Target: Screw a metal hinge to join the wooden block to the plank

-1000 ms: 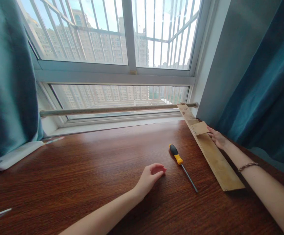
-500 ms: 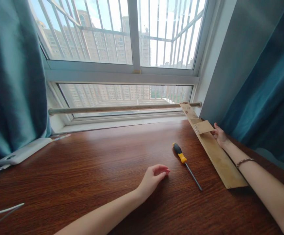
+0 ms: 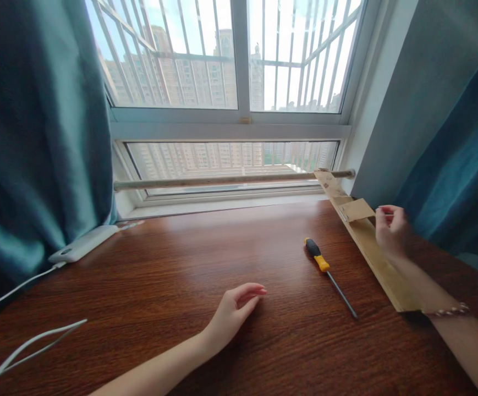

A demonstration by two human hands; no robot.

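Note:
My left hand (image 3: 229,314) lies on the dark brown wooden table, thumb and fingertips curled together, nothing visible in them. On the right, my right hand (image 3: 391,225) is pinched at the edge of a small tan square panel (image 3: 357,210), above a long tan strip-like board (image 3: 377,258). A thin, pale thing shows between its fingers, too small to make out. The board's far end touches the rail before the window; my right forearm covers part of its near end. Between my hands lies a screwdriver (image 3: 321,263) with a black and yellow handle, its shaft pointing toward me.
A white power strip (image 3: 84,243) with a cable lies at the left by a blue curtain (image 3: 57,137). Another white cable (image 3: 32,347) loops at the lower left. A horizontal rail (image 3: 222,180) crosses in front of the barred window, and a second curtain hangs at the right.
My right hand has shifted from beneath the small panel to a pinch at its outer edge. The left hand has moved slightly left on the table. The view has turned left.

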